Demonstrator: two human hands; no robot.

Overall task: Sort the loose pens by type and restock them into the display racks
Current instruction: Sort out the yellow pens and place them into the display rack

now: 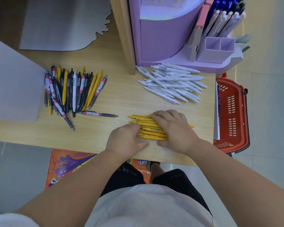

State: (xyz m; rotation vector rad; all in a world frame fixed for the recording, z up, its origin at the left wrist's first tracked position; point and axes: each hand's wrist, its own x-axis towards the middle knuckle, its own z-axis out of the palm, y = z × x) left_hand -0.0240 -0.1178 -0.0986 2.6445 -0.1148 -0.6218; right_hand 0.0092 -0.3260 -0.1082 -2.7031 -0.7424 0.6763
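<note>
Pens of the yellow kind are in hand. The yellow pens (147, 129) lie side by side in a loose bundle near the front edge of the table (105, 99). They are well apart from the white pens (170, 84) by the rack (159, 35) and from the mixed pile (72, 90) at the left.

The right hand (172, 128) drapes over the bundle's right half, fingers curved over its far side and thumb on the table at its near side. The left hand (128, 138) has its fingers bent down against the bundle's near left part, with its thumb lying beside the other thumb. Together they cup the pens rather than lift them.

Each pen is probably light and stiff, with a smooth plastic barrel, and not fragile. Handled together, they will likely roll and slip past one another. Several ends jut out at the left and one pokes out past the right hand, so the bundle is not squared up. A grip at one end would likely let it fan open. The safer hold is round the middle, squeezed firmly from both sides, once the ends are tapped level.
</note>
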